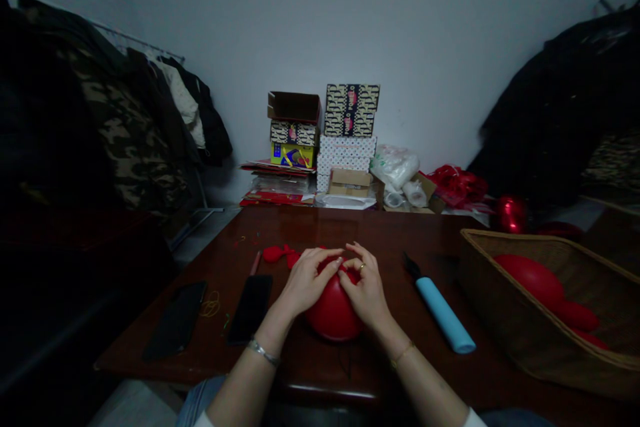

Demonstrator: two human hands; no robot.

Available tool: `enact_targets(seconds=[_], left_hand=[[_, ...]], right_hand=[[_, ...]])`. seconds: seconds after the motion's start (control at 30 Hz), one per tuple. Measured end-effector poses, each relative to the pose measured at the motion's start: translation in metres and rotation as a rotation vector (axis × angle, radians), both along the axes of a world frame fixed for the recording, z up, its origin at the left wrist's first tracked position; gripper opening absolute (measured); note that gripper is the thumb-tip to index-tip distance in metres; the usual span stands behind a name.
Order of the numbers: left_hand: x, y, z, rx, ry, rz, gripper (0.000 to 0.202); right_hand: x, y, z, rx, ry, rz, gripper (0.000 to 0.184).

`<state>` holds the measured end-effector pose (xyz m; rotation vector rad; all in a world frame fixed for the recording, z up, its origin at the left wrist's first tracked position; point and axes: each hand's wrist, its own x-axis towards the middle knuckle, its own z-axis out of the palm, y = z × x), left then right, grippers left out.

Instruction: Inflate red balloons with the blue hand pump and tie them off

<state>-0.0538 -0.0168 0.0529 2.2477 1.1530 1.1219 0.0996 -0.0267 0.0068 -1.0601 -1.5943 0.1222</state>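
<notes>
An inflated red balloon (334, 317) sits low over the table in front of me, between my hands. My left hand (309, 280) comes over it from the left, thumb and index finger pinched together at its top. From the right, my right hand (369, 287) pinches the same spot, its thumb and index fingertips meeting the left ones. The balloon's neck is hidden behind my fingers. Just beyond my left hand lie several limp red balloons (273, 253). A light-blue tube with a black pointed end (445, 315) rests to the right of my right hand.
Two dark phones (176, 320) (250, 310) and yellow rubber bands (211, 305) lie on the left of the table (390, 367). A wicker basket (487, 307) with red balloons (533, 280) stands at right. Stacked boxes (347, 153) stand behind; clothes hang on both sides.
</notes>
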Motion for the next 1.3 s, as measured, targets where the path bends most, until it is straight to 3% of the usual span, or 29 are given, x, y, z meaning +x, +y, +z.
enact_targets(seconds=[0.3,0.6,0.7,0.83,0.97,1.1,1.3], left_hand=[[0.007,0.003,-0.014,-0.003,-0.034,0.134,0.020],[0.009,0.006,-0.021,0.127,-0.016,0.270,0.020],[0.008,0.006,-0.021,0.085,-0.026,0.240,0.021],[0.005,0.006,-0.018,0.021,-0.091,0.099,0.021],[0.004,0.012,-0.024,-0.066,-0.196,0.019,0.022],[0.005,0.019,-0.031,-0.184,-0.343,0.044,0.024],[0.001,0.022,-0.033,-0.120,-0.331,0.149,0.024]], right_hand=[[-0.007,-0.003,-0.004,0.004,0.048,-0.026,0.004],[-0.016,-0.002,-0.004,-0.017,0.082,-0.046,0.011],[-0.017,-0.001,-0.006,-0.024,0.083,-0.064,0.012],[-0.016,0.001,-0.007,-0.024,0.081,-0.076,0.013],[-0.017,0.000,-0.006,-0.026,0.080,-0.061,0.013],[-0.019,-0.003,-0.004,-0.048,0.078,-0.026,0.011],[-0.015,-0.004,-0.006,-0.121,0.065,0.021,0.025]])
